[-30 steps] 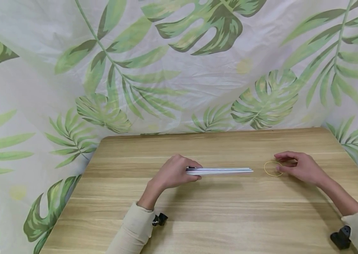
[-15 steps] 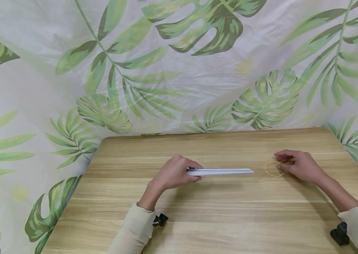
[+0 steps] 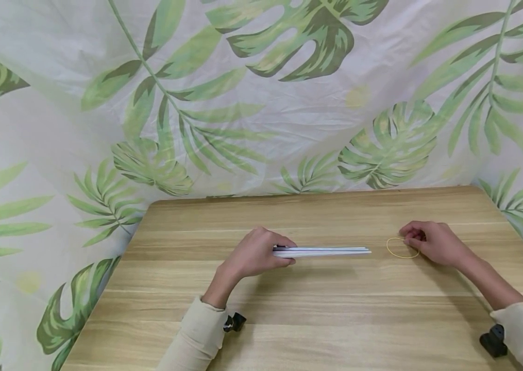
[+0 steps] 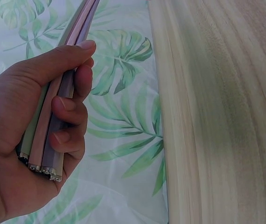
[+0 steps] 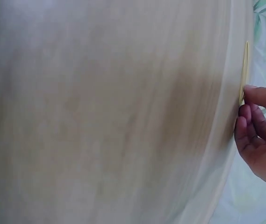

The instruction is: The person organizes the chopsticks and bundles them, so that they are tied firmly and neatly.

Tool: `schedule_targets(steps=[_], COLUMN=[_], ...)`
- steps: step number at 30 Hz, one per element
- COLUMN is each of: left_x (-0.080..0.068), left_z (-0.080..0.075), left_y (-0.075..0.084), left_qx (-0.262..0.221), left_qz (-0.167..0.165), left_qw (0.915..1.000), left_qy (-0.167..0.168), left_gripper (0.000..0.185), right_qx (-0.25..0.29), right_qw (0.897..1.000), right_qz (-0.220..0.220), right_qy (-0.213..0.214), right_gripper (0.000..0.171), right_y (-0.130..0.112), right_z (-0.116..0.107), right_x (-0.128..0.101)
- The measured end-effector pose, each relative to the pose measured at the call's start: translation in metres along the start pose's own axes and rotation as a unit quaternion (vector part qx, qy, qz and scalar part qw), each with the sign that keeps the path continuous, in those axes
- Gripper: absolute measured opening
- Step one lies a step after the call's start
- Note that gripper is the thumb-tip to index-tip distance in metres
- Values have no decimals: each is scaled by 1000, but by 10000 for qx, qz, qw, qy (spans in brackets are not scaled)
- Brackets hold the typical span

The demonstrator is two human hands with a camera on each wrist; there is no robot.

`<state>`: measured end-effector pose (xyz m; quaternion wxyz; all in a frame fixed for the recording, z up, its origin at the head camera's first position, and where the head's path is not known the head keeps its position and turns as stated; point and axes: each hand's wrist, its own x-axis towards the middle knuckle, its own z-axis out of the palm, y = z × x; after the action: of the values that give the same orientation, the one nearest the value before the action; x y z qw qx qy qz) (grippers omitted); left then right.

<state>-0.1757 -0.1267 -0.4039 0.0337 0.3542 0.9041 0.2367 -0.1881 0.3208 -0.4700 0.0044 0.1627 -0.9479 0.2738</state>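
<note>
Right hand [image 3: 435, 243] has curled its fingers [image 5: 250, 122] onto the rubber band [image 3: 402, 248], right on worktop [image 3: 289, 319] | left hand [image 3: 255, 253] grips left end of stick bundle [image 3: 321, 251], mid-worktop

Left hand [image 3: 255, 252] around straws [image 3: 321, 251]; right hand [image 3: 433, 242] at rubber band [image 3: 401, 248].

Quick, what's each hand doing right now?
Left hand: grips the bundle of thin sticks.
Right hand: fingers curled, pinching the rubber band on the table.
</note>
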Motion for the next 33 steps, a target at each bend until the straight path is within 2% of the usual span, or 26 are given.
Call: schedule_targets(steps=[7,13,23,33], left_x=[0,1,2,4], left_z=[0,1,7,10], left_y=[-1,0,1,5], left_qx=[7,41,61,65], left_qz=[34,75,72,85], left_qw=[10000,10000,9999,9999], left_qy=[3,-35,-78,-75], left_gripper=[18,18,19,20], right_qx=[35,217,1417,2240], right_qw=[9999,9994,9888,9741], right_qz=[92,281,467,300], right_qy=[106,-50,-5,67], right_gripper=[14,11,27,26], right_y=[-14,-30,-68,-104], right_z=[-4,-11,-15,-10], right_x=[-4,-9,-17,-16])
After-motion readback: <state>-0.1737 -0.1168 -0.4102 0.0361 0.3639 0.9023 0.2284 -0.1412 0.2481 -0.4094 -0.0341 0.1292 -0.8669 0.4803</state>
